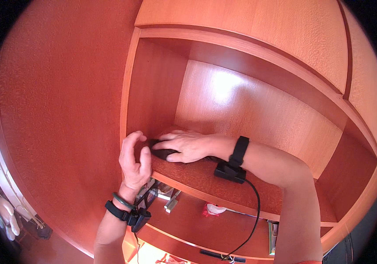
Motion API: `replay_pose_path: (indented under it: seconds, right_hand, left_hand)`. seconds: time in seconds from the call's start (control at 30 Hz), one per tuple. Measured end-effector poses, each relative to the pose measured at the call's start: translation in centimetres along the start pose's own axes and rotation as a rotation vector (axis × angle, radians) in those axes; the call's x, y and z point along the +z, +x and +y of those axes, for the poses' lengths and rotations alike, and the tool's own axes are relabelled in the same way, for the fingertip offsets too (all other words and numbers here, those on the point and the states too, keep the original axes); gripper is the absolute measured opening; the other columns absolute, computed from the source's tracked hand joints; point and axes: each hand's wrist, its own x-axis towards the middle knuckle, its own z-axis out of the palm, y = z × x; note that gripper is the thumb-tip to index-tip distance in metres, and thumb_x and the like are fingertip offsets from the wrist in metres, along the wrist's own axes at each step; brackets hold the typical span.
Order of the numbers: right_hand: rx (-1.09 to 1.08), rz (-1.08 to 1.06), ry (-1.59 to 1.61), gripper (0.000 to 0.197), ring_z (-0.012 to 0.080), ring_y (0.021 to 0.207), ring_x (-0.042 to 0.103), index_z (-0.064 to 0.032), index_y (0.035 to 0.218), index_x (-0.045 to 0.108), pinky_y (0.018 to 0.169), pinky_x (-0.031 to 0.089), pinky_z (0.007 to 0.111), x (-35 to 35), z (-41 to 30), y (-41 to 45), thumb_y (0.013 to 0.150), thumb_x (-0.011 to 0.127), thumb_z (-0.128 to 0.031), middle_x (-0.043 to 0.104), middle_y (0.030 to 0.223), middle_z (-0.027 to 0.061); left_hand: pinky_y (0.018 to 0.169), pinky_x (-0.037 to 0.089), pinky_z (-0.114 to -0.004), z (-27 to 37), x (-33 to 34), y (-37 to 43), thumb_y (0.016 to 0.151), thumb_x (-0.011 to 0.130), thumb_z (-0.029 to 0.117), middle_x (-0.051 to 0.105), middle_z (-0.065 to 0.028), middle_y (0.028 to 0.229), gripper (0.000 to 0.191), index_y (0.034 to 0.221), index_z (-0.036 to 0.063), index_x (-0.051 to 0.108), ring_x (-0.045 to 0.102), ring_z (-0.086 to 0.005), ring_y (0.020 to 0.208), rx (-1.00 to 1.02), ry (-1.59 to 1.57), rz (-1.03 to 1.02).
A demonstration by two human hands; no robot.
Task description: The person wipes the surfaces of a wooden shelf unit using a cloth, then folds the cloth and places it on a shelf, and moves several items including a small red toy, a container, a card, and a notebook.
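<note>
My right hand (185,145) rests with spread fingers on a dark, soft-looking item (163,152) at the left end of a wooden cabinet shelf (201,170). Part of that item is hidden under the fingers and palm, so its kind cannot be told. Just to the left, my left hand (135,160) is raised at the shelf's front left corner, fingers curled and thumb apart, with nothing visible in it. Each wrist wears a black strap with a small black device, and a dark green bangle (123,201) circles the left wrist.
A lower shelf (188,224) holds a black mesh holder (150,194), a red and white item (214,209) and books (274,237). A tall wooden panel (63,115) stands at left, cabinet doors (247,26) above. A black cable (257,211) hangs from the right wrist device past the shelves.
</note>
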Motion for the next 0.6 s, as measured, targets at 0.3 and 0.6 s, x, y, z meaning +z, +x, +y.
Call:
replay_pose_path:
  seconds: [0.3, 0.6]
  right_hand:
    - [0.662, 0.008, 0.121, 0.063, 0.0417, 0.115, 0.053, -0.0095, 0.135, 0.044, 0.097, 0.041, 0.051, 2.2, 3.6, -12.4, 0.092, 0.046, -0.055, 0.054, 0.12, 0.0288]
    - [0.295, 0.845, 1.077, 0.028, 0.0138, 0.056, 0.057, -0.0045, 0.101, 0.056, 0.048, 0.046, 0.03, -6.7, 4.6, -1.9, 0.098, 0.05, -0.032, 0.058, 0.073, 0.0032]
  left_hand:
    - [0.075, 0.049, -0.037, 1.0, 1.0, 1.1, 0.078, 0.058, 0.0, 0.061, -0.0149, 0.087, 0.029, 0.108, -0.0017, 0.057, 0.06, -0.0304, 0.083, 0.068, 0.067, -0.038]
    - [0.088, 0.047, -0.041, 1.1, 0.1, 0.5, 0.077, 0.052, -0.004, 0.059, -0.0184, 0.098, 0.036, 0.113, -0.0032, 0.053, 0.059, -0.0333, 0.098, 0.126, 0.146, -0.04]
